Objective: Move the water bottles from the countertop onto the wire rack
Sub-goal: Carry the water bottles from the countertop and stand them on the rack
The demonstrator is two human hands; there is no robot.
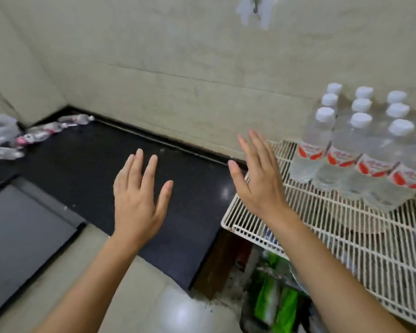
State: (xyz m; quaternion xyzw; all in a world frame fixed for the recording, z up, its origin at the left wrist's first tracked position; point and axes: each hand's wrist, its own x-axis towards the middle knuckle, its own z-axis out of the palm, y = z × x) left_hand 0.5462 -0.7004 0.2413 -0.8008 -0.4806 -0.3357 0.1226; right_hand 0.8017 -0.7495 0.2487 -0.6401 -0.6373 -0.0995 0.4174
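Note:
Several clear water bottles (360,150) with white caps and red-and-white labels stand upright in rows on the white wire rack (346,239) at the right. My left hand (137,195) hovers flat over the black countertop (82,169), fingers spread, holding nothing. My right hand (257,179) is raised above the rack's left edge, palm turned left, fingers apart and empty, a short way left of the bottles. The stretch of countertop under my hands carries no bottles.
Crumpled plastic wrap and flattened bottles (41,133) lie in the far left corner of the counter. A grey panel (22,236) sits at the lower left. Green packets (276,306) lie under the rack. A beige wall runs behind.

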